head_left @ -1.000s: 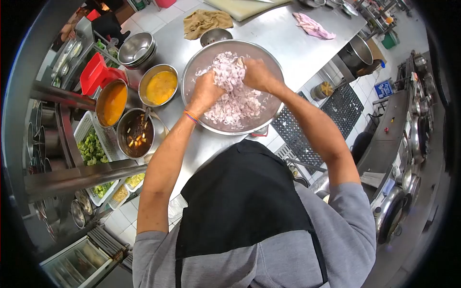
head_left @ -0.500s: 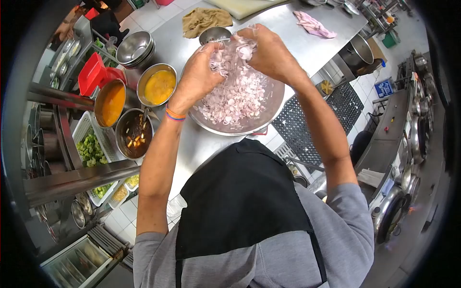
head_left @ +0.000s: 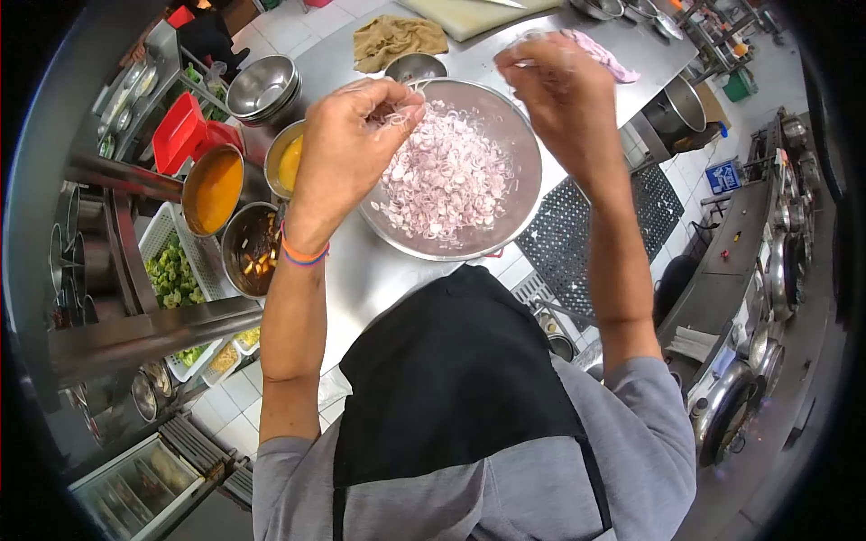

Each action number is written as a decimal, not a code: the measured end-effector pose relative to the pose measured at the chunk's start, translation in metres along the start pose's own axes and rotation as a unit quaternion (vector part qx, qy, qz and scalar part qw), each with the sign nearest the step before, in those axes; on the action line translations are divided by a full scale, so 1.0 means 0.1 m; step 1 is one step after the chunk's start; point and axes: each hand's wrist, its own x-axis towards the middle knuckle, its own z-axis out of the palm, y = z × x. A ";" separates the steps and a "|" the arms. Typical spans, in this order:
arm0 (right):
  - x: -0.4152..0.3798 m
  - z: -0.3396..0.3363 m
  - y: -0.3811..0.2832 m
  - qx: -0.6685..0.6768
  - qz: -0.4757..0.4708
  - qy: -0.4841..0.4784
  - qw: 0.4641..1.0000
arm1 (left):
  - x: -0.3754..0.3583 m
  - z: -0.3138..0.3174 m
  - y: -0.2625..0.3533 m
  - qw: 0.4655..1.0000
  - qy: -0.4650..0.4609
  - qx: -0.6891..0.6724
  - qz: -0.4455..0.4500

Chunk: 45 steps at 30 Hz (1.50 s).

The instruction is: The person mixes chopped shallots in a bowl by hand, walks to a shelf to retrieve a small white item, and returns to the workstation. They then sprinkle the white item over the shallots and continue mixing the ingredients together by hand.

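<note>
A wide metal bowl [head_left: 532, 185] holds a heap of thinly sliced shallots [head_left: 448, 180], pale pink and white. My left hand [head_left: 356, 149] is raised over the bowl's left rim, its fingers curled around a few shallot slices that poke out at the fingertips. Beyond the right rim, my right hand [head_left: 568, 104] hangs in the air, apart from the heap. Motion smears its fingers, so their hold cannot be made out. Behind the big bowl stands a small metal bowl [head_left: 415, 66].
Left of the bowl are a pot of orange liquid [head_left: 216, 194], a bowl of yellow liquid [head_left: 290, 164], a bowl of dark sauce [head_left: 248, 248] and stacked metal bowls [head_left: 262, 86]. A brown cloth [head_left: 397, 43], a cutting board [head_left: 469, 13] and a pink cloth [head_left: 606, 56] lie behind.
My hands have moved apart from above the bowl, the left toward the left rim and the right out past the right rim. The bunch of shallots between them has dropped away.
</note>
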 end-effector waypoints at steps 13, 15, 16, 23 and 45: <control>-0.52 0.28 0.21 -0.038 0.166 0.003 0.985 | -0.20 0.30 -0.47 0.987 0.010 0.137 0.081; -0.42 0.25 -0.04 0.020 0.217 0.060 0.974 | -0.14 0.16 -0.22 0.995 0.022 0.055 0.086; -0.43 0.27 -0.10 0.005 0.230 0.068 0.971 | -0.15 0.13 -0.15 0.996 0.027 0.013 0.087; -1.13 0.83 0.52 -0.173 0.018 -0.197 0.965 | -0.67 0.78 -1.19 0.977 -0.009 0.123 0.175; -0.82 0.58 0.46 -0.080 0.014 -0.187 0.979 | -2.34 -0.15 -0.42 0.707 0.273 -0.572 -0.315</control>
